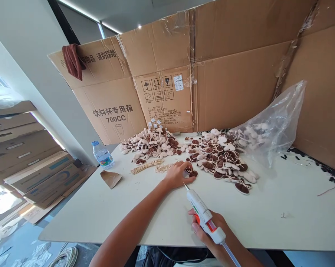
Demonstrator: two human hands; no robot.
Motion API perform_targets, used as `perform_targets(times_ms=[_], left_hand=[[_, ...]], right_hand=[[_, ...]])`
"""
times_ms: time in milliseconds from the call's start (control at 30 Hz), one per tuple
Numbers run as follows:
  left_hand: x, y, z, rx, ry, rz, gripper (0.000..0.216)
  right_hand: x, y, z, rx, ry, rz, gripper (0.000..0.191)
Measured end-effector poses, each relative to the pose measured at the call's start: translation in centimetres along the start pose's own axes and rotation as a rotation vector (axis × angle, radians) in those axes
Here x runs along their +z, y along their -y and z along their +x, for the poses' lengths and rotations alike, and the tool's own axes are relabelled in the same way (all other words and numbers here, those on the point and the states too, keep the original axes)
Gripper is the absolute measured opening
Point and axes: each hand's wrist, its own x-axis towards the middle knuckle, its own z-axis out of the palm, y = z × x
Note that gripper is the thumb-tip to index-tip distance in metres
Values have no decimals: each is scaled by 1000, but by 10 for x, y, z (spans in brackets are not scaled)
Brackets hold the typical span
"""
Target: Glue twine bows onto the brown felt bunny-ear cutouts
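Note:
My left hand rests on the table with its fingers curled round a small brown plush piece, thumb on the near side. In my right hand is a white glue gun with an orange trigger, a glue stick running out of its back. The nozzle points up and left, close to my left thumb. Beyond my left hand lie a bundle of beige cords and a tangle of cord loops. A heap of brown and cream plush pieces with cord bows is just to the right.
Another heap of cream plush pieces sits at the back. A clear plastic bag holds more at right. A water bottle and brown scrap are at left. Cardboard walls enclose the table's back; black bits lie far right.

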Motion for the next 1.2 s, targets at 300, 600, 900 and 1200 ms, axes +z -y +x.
perform_targets(times_ms=[300,600,900,1200], left_hand=[[8,-2,11,-123,-11,-361,40],[-9,-5,78,-391,-226,-929,58],[-46,49,38,-374,-306,-526,39],[-27,86,-1,-222,-164,313,42]], right_hand=[[-10,23,4,-20,35,23,25],[-11,18,5,-63,25,82,34],[-9,9,4,-18,61,95,30],[-3,9,3,29,-25,90,30]])
